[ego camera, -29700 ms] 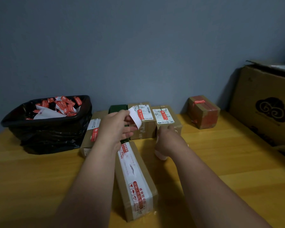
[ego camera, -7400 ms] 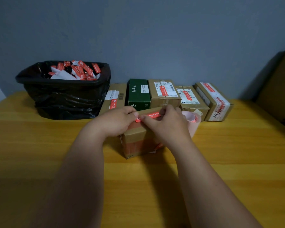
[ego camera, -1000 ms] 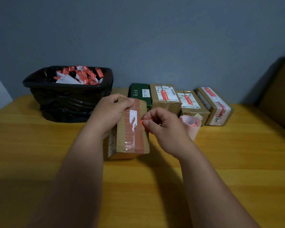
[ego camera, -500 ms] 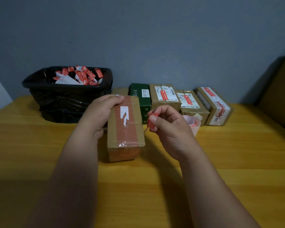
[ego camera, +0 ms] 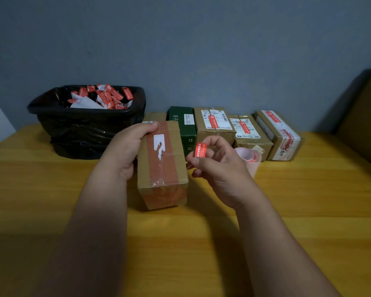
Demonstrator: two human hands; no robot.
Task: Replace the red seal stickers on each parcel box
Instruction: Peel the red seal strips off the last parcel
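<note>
Head view: labels run from the left of the frame to the right; clock directions are read from the box in hand.
Bin (ego camera: pixel 88 129): black-lined, at about ten o'clock, with red stickers and white backing piled inside; it looks the place for the piece in the right hand.
Left hand (ego camera: pixel 126 151): fingers curled over the far top edge of the parcel box (ego camera: pixel 163 163), thumb side on its left face, steadying it on the table (ego camera: pixel 308 211).
Parcel box top: brown tape with a torn white patch (ego camera: pixel 159 145) and no red seal; I would smooth that spot before sticking a new seal across the seam.
Right hand (ego camera: pixel 219 168): thumb and fingertips pinch a red seal sticker (ego camera: pixel 201 150) upright, just beside the box at three o'clock, clear of the tape.
Sticker roll (ego camera: pixel 250 159): pinkish, behind the right hand at three o'clock; likely the source of fresh seals.
Row of boxes (ego camera: pixel 244 129): at one to two o'clock along the wall, three showing red seals.
</note>
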